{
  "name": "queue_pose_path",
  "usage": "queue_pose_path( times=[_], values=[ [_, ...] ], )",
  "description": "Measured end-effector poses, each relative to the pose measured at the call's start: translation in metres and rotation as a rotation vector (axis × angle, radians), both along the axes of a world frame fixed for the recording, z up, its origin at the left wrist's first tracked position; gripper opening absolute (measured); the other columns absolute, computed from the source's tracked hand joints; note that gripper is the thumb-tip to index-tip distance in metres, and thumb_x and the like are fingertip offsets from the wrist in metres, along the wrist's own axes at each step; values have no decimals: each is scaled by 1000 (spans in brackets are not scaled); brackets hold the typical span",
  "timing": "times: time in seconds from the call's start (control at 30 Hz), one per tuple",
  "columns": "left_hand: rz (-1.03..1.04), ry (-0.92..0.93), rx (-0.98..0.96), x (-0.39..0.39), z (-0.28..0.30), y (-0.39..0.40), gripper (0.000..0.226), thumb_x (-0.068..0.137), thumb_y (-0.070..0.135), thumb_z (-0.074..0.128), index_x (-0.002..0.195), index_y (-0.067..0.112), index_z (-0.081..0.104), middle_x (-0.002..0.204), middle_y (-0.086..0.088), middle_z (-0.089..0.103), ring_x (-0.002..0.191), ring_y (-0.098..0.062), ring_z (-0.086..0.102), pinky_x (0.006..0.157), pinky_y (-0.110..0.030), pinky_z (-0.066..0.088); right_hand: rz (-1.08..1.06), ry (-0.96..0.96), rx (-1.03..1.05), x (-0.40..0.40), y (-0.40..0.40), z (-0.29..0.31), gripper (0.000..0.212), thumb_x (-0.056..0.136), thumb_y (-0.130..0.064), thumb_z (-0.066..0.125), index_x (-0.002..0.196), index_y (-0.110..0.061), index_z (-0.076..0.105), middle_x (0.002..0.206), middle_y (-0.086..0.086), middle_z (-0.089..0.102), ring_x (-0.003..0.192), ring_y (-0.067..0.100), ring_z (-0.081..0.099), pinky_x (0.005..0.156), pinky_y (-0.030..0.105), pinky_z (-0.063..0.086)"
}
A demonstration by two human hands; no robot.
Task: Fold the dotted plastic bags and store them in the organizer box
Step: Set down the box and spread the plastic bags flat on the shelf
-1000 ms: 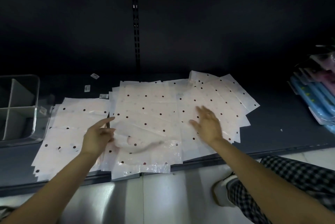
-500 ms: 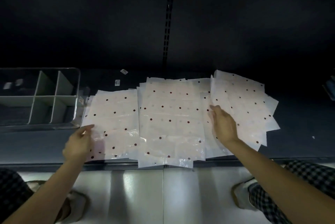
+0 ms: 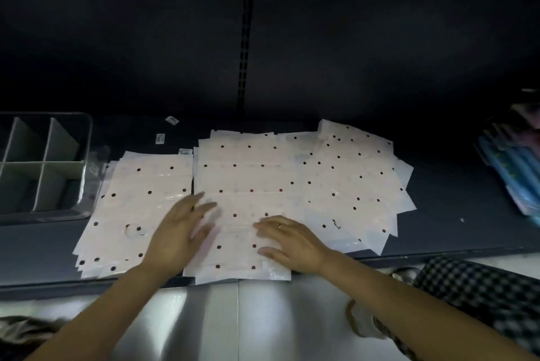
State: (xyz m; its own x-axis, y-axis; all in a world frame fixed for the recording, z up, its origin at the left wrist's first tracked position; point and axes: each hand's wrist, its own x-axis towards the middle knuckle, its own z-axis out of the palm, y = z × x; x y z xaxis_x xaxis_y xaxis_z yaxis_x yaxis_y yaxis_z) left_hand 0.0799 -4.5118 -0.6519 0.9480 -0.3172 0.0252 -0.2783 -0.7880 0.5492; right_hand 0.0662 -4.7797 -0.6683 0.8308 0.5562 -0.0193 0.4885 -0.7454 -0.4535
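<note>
Three overlapping piles of white plastic bags with dark dots lie flat on a dark shelf: a left pile (image 3: 137,200), a middle pile (image 3: 248,179) and a right pile (image 3: 353,182). My left hand (image 3: 178,235) rests flat with spread fingers on the near left part of the middle pile. My right hand (image 3: 292,240), wearing a ring, lies flat on the near right part of the same pile. Neither hand grips a bag. The clear organizer box (image 3: 84,156) with grey dividers stands at the far left of the shelf, its compartments showing no bags.
The dark shelf (image 3: 455,208) has a front edge just below the piles, with a shiny metal panel (image 3: 233,319) under it. Small labels (image 3: 160,138) lie behind the bags. Blue packaged goods (image 3: 511,164) lean at the right. Checked trousers (image 3: 479,293) show lower right.
Both hands moved inward onto the near part of the middle pile: the left from the left pile's edge, the right from the right pile. The view shifted slightly.
</note>
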Motion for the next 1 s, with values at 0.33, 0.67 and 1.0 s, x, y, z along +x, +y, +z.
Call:
queue_pose_path(
  times=[0.33,0.67,1.0],
  values=[
    [-381,190,444,10,-39,-36,80,71,78,-4,142,43,-14,148,8,-32,139,-16,-27,111,-27,-15,-957,108,-420,40,-138,-3,39,97,-33,45,125,-5,51,127,15,54,113,30,52,81,35,51],
    [-349,306,378,14,-36,-39,64,90,64,33,147,45,9,155,13,-16,144,-13,-16,118,-32,0,-1019,91,-334,44,-133,1,41,94,-32,52,129,-10,47,128,9,52,119,28,46,80,35,48],
    [-282,374,200,12,-19,-43,58,90,58,45,143,40,31,157,13,8,145,-10,2,117,-28,10,-1061,52,-346,33,-143,5,24,98,-21,43,99,-6,62,95,10,68,86,26,61,61,26,40]
  ],
)
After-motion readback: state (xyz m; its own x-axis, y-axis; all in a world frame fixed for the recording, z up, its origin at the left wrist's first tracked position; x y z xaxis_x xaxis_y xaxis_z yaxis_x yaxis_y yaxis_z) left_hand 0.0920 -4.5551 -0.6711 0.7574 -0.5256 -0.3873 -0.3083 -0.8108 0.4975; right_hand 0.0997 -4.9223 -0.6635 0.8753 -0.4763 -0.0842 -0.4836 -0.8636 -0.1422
